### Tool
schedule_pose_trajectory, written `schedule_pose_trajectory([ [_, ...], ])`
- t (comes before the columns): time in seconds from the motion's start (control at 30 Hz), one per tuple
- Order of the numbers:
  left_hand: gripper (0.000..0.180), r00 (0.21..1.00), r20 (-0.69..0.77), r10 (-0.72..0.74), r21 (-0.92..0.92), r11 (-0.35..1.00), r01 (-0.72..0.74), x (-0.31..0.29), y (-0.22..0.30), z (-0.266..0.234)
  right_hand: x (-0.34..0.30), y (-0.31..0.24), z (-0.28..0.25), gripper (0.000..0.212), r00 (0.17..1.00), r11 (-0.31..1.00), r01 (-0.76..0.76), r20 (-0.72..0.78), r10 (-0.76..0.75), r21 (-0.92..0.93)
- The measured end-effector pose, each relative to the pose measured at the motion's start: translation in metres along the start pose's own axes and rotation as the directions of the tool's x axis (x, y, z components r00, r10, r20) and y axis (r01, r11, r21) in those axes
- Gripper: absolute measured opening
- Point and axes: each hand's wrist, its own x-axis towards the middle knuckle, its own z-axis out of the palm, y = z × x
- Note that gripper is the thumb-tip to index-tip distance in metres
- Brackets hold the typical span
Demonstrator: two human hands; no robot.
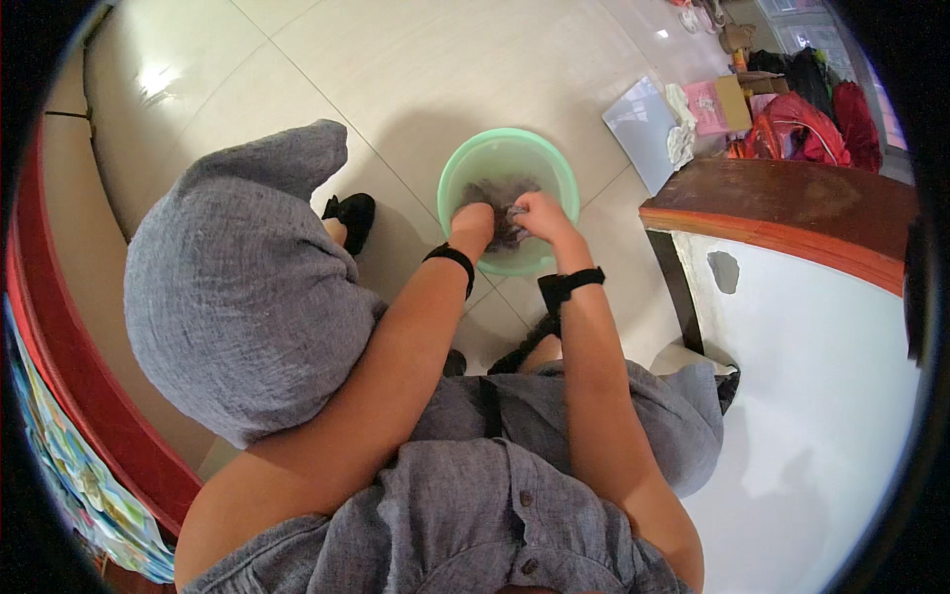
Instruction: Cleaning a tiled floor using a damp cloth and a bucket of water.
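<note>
A light green plastic basin stands on the tiled floor between my feet. Inside it lies a bunched, dark greyish-purple cloth that looks wet. My left hand reaches into the basin on the left, its fingers curled down into the cloth and partly hidden. On the right, my right hand is closed, pinching a fold of the same cloth near the basin's right side. Both wrists wear black bands.
A white cabinet with a brown wooden top rises close on the right. Behind it are a pale flat panel, a pink box and red bags. At the left runs a red wooden edge. My black shoes flank the basin.
</note>
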Motion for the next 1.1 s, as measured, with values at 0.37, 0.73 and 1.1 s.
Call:
schedule_pose_trajectory([
  [0.37,0.019,1.000,-0.019,0.009,-0.001,1.000,-0.009,-0.013,0.022,-0.019,-0.038,0.004,-0.079,0.024,0.980,0.992,-0.095,-0.181,0.079,-0.081],
  [0.73,0.016,0.981,-0.164,0.104,0.139,0.987,-0.081,-0.013,0.043,-0.056,0.002,0.071,0.012,0.023,0.984,0.868,-0.113,-0.178,0.029,-0.483],
  [1.1,0.020,0.982,0.046,0.186,0.366,0.911,-0.190,-0.026,0.067,-0.046,0.020,0.072,0.072,0.021,0.995,0.809,0.057,-0.033,-0.094,-0.585],
])
